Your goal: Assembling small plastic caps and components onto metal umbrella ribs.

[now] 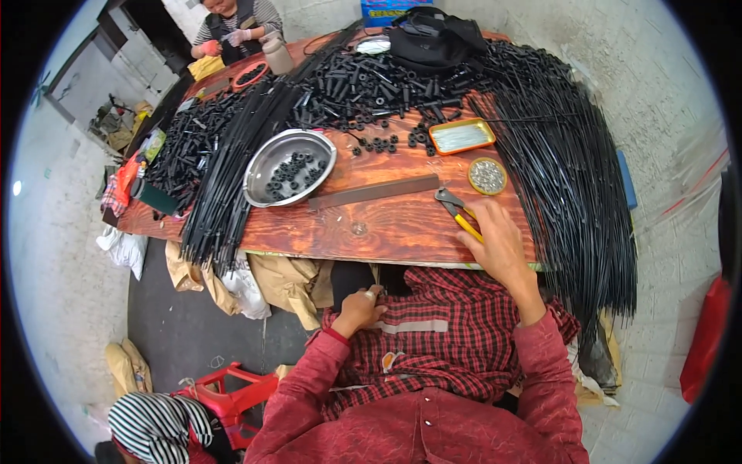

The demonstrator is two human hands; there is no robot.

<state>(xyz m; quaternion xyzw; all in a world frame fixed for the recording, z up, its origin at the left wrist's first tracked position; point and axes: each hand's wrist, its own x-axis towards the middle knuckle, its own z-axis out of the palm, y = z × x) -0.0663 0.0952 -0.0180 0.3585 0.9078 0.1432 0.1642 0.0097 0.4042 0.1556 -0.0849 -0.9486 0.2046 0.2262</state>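
My right hand (498,241) is at the table's front right, its fingers round the yellow handles of a pair of cutting pliers (456,210). The dark jaws of the pliers point away to the left, beside the end of a long flat dark bar (375,192). Over my lap, on a red and black checked cloth (448,309), is my left hand (359,311) with its fingers curled closed. Something pale shows at its fingertips, too small to name. A round tin of small silvery pieces (487,176) and an orange-rimmed tray of thin pale rods (461,137) stand beyond my right hand.
Long black rods (568,178) hang over the table's right edge; another bundle (236,170) lies left. A metal bowl (255,185) holds small black rings. Black tubular parts (355,81) and a black bag (437,39) lie behind. Another person (236,31) works at the far left.
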